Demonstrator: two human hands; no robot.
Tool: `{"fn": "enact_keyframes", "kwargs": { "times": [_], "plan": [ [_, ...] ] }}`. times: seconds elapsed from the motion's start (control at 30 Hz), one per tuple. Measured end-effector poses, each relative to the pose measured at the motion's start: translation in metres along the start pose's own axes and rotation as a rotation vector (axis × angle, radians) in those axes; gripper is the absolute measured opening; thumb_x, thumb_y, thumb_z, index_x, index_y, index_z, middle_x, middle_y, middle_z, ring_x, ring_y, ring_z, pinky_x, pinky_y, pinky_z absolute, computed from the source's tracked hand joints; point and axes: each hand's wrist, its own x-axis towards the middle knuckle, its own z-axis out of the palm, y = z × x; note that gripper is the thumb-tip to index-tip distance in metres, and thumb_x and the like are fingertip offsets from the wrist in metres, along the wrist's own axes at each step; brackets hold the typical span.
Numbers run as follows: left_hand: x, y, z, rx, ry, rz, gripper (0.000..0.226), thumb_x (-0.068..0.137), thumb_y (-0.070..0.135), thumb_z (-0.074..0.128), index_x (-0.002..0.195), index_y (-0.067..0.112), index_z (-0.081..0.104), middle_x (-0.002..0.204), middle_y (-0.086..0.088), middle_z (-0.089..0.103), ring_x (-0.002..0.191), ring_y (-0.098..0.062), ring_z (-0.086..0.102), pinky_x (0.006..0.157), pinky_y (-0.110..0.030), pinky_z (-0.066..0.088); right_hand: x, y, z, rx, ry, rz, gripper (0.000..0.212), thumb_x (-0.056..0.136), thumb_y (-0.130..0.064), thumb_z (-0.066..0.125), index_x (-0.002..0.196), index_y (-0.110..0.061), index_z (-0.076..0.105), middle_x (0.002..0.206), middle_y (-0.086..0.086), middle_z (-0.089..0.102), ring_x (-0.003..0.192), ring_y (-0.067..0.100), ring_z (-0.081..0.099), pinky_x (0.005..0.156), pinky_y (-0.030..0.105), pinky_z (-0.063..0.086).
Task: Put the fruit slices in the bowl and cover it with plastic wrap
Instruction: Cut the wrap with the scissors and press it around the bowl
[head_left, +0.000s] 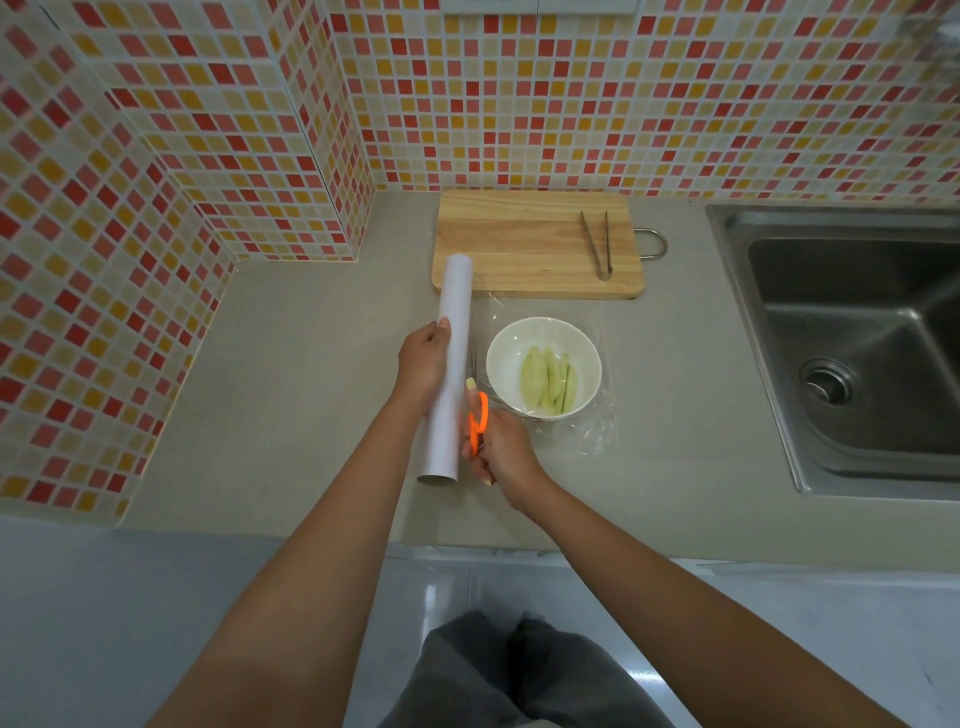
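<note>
A white bowl (501, 358) stands on the grey counter and holds several pale green fruit slices (548, 383). A sheet of clear plastic wrap (597, 431) lies over the bowl and spreads onto the counter around it. My left hand (422, 362) grips the long white plastic wrap roll (451, 364), held just left of the bowl. My right hand (501, 449) holds orange-handled scissors (478, 418) between the roll and the bowl; their blades are mostly hidden behind the roll.
A wooden cutting board (524, 247) lies behind the bowl with metal tongs (597, 244) on its right part. A steel sink (862, 332) is sunk into the counter at the right. Tiled walls close the back and left.
</note>
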Motion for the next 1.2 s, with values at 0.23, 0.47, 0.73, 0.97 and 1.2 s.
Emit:
{"fn": "enact_keyframes", "kwargs": {
  "times": [0.23, 0.47, 0.73, 0.97, 1.2],
  "plan": [
    [-0.002, 0.001, 0.000, -0.026, -0.005, -0.001, 0.031, 0.100, 0.027, 0.041, 0.076, 0.008, 0.042, 0.077, -0.012, 0.038, 0.073, -0.020, 0.033, 0.068, -0.032, 0.026, 0.007, -0.007, 0.000, -0.021, -0.007, -0.016, 0.056, 0.090, -0.059, 0.046, 0.057, -0.014, 0.048, 0.053, 0.007, 0.051, 0.027, 0.012, 0.037, 0.033, 0.017, 0.025],
    [-0.003, 0.002, 0.000, -0.023, -0.021, -0.015, 0.032, 0.099, 0.029, 0.041, 0.075, 0.009, 0.045, 0.077, -0.012, 0.042, 0.072, -0.020, 0.038, 0.068, -0.033, 0.030, 0.019, -0.015, -0.001, -0.009, 0.030, 0.027, 0.059, 0.089, -0.060, 0.046, 0.059, -0.009, 0.050, 0.054, 0.008, 0.052, 0.026, 0.015, 0.036, 0.033, 0.016, 0.024],
    [-0.007, 0.001, -0.003, 0.002, -0.019, 0.006, 0.040, 0.100, 0.027, 0.040, 0.063, 0.013, 0.042, 0.071, -0.012, 0.046, 0.067, -0.019, 0.041, 0.065, -0.031, 0.032, 0.032, -0.029, 0.000, 0.010, 0.049, 0.073, 0.059, 0.087, -0.061, 0.048, 0.061, -0.008, 0.049, 0.053, 0.008, 0.052, 0.026, 0.016, 0.035, 0.033, 0.016, 0.023],
    [-0.011, 0.006, -0.007, -0.015, -0.029, 0.002, 0.035, 0.101, 0.028, 0.039, 0.077, 0.006, 0.052, 0.077, -0.019, 0.051, 0.071, -0.023, 0.046, 0.068, -0.033, 0.036, 0.040, -0.035, 0.001, 0.003, 0.039, 0.054, 0.058, 0.088, -0.058, 0.050, 0.060, -0.008, 0.049, 0.055, 0.008, 0.050, 0.025, 0.012, 0.034, 0.032, 0.014, 0.021],
    [-0.015, 0.007, -0.007, -0.004, -0.027, 0.003, 0.042, 0.101, 0.028, 0.038, 0.077, -0.001, 0.056, 0.077, -0.023, 0.058, 0.071, -0.025, 0.052, 0.070, -0.035, 0.041, 0.053, -0.046, -0.001, -0.061, 0.064, 0.077, 0.063, 0.085, -0.065, 0.049, 0.056, -0.009, 0.048, 0.056, 0.008, 0.053, 0.024, 0.013, 0.035, 0.032, 0.013, 0.023]
  ]
}}
